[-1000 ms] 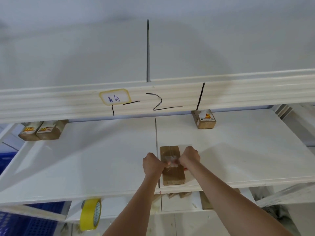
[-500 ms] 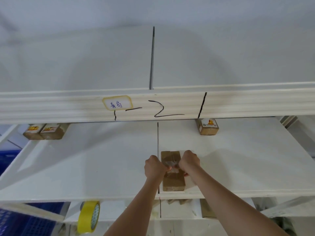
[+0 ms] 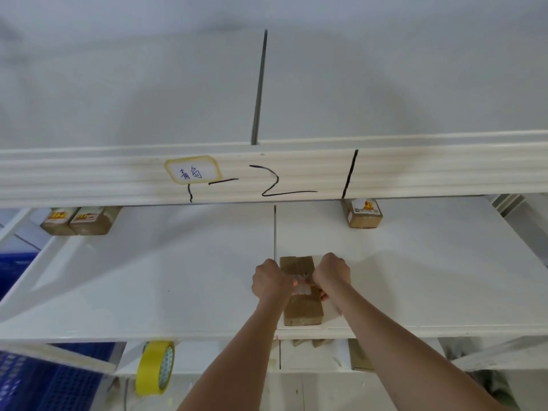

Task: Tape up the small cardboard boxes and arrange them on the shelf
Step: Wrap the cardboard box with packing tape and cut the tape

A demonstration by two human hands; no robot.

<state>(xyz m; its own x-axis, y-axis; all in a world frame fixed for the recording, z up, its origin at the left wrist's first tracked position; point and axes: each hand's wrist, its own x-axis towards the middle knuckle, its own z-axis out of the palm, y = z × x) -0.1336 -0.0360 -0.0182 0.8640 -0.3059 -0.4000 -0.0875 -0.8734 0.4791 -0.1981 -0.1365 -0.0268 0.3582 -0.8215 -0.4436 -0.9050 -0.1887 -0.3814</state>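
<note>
I see both hands over a small cardboard box (image 3: 302, 310) that lies flat on the white shelf (image 3: 148, 286), close to the front edge and just right of the seam between the two shelf boards. The left hand (image 3: 271, 284) is curled like a fist at the left side of the box, and the right hand (image 3: 332, 275) is curled at the right side. Between them there is a strip of clear tape (image 3: 301, 287) across the top of the box, and the fingers of both hands seem to pinch its ends; the tape is glossy and a little blurred, so I cannot tell how much of it is already stuck down.

At the back of the same shelf, one box with an orange and white label (image 3: 365, 213) stands to the right, well apart from the hands. Two more labelled boxes (image 3: 81, 221) stand side by side, touching, at the far left back.

Above, the front beam of the upper shelf (image 3: 89, 179) carries a yellow-framed tag (image 3: 192, 170) with blue handwriting and some black marker strokes. Below the shelf edge, on the left, a roll of yellow tape (image 3: 155, 367) stands on its rim on a lower level. A blue plastic crate (image 3: 44, 384) is in the bottom left corner
</note>
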